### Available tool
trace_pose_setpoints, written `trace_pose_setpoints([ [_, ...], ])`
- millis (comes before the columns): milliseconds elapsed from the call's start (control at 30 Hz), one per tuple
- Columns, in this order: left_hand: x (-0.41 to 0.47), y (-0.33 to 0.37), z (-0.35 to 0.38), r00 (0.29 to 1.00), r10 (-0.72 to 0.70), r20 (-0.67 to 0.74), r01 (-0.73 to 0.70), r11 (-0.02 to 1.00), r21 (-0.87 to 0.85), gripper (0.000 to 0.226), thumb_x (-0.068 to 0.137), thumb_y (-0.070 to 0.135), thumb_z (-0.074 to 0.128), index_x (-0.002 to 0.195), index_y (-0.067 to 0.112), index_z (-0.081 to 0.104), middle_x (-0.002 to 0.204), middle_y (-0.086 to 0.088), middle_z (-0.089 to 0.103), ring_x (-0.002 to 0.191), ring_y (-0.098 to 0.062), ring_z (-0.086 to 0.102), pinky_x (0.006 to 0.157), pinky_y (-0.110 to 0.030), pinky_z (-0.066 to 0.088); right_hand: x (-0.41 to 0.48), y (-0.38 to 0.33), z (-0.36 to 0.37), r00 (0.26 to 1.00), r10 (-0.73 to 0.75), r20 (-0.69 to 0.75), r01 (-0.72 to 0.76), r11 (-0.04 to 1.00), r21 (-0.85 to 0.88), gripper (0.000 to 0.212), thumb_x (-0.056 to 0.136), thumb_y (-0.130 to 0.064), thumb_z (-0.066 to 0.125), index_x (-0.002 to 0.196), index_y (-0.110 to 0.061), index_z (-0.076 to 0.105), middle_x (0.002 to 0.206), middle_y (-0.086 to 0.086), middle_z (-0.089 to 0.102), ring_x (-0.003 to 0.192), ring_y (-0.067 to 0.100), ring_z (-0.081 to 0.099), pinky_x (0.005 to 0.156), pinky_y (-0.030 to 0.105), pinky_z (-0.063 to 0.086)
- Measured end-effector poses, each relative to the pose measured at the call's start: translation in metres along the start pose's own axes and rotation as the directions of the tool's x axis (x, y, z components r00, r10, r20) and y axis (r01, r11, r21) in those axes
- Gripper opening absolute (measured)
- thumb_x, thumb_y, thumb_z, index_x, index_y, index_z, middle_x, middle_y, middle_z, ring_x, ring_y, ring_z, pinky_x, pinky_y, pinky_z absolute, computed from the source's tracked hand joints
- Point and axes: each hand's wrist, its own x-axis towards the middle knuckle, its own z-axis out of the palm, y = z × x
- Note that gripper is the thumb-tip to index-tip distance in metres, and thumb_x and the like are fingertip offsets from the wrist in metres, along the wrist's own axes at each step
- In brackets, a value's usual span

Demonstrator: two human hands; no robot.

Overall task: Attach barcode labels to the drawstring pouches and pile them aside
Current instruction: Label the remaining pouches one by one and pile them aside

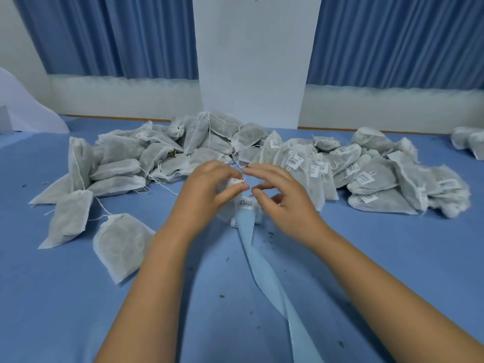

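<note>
Two bare hands meet at the centre of a blue cloth-covered surface (392, 258). The left hand (207, 195) pinches the gathered top of one white mesh drawstring pouch (232, 183) between thumb and fingers (237, 188), clamped on the fabric. The right hand (285, 205) hovers just beside it, fingers apart and loosely bent, gripping nothing that shows. Directly below the held pouch sits one white barcode label (246, 203) at the head of a single pale blue backing strip (264, 271), which twists toward the viewer between the forearms. Two piles flank the hands: an unlabelled pile of grey-filled pouches (146, 155) on the left and a labelled pile (366, 174) on the right, where at least nine labels face up. Overlap prevents an exact pouch count in either pile. One pouch (121, 247) lies alone nearest the viewer on the left. Two more pouches (468, 142) sit at the far right edge. Dark crumbs (269, 234) dot the surface. Two blue curtains (117, 35) hang behind.
</note>
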Motion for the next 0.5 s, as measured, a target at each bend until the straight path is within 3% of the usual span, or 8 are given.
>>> trace_pose_setpoints([
  [133,-0.002,0.011,0.006,0.995,0.019,0.097,-0.021,1.0,0.019,0.022,0.083,0.019,0.076,0.102,0.009,0.074,0.091,0.008,0.063,0.089,-0.009,0.055,0.082,-0.003,0.032,-0.013,0.004,-0.004,0.996,-0.077,-0.054,0.072,0.994,-0.087,0.031,0.092,-0.014,0.067,0.111,-0.039,0.069,0.119,-0.017,0.059,0.098,0.006,0.062,0.069,0.02,0.05],
  [233,-0.004,0.014,0.009,0.982,-0.109,0.157,0.113,0.993,-0.019,0.031,0.081,0.018,0.08,0.104,0.028,0.061,0.099,0.013,0.065,0.099,-0.007,0.06,0.079,0.001,0.033,-0.017,0.008,-0.007,0.994,-0.098,-0.053,0.089,0.986,-0.138,0.018,0.089,-0.015,0.071,0.103,-0.027,0.073,0.107,-0.011,0.062,0.094,0.006,0.06,0.069,0.015,0.047],
  [333,-0.004,0.015,0.01,0.971,-0.148,0.185,0.156,0.987,-0.028,0.044,0.078,0.024,0.084,0.095,0.042,0.048,0.101,0.013,0.068,0.102,-0.005,0.062,0.077,-0.002,0.036,-0.019,0.009,-0.01,0.997,-0.073,-0.029,0.068,0.989,-0.134,0.024,0.088,-0.018,0.073,0.11,-0.025,0.068,0.105,-0.011,0.064,0.092,0.008,0.06,0.07,0.019,0.05],
  [500,-0.006,0.02,0.009,0.965,-0.168,0.199,0.183,0.981,-0.063,0.048,0.076,0.023,0.085,0.091,0.043,0.044,0.089,0.031,0.065,0.096,0.02,0.056,0.074,-0.001,0.036,-0.02,0.01,-0.013,0.999,-0.048,-0.016,0.047,0.996,-0.079,0.026,0.084,-0.01,0.076,0.108,-0.017,0.072,0.095,-0.005,0.069,0.088,0.005,0.064,0.074,0.016,0.051],
])
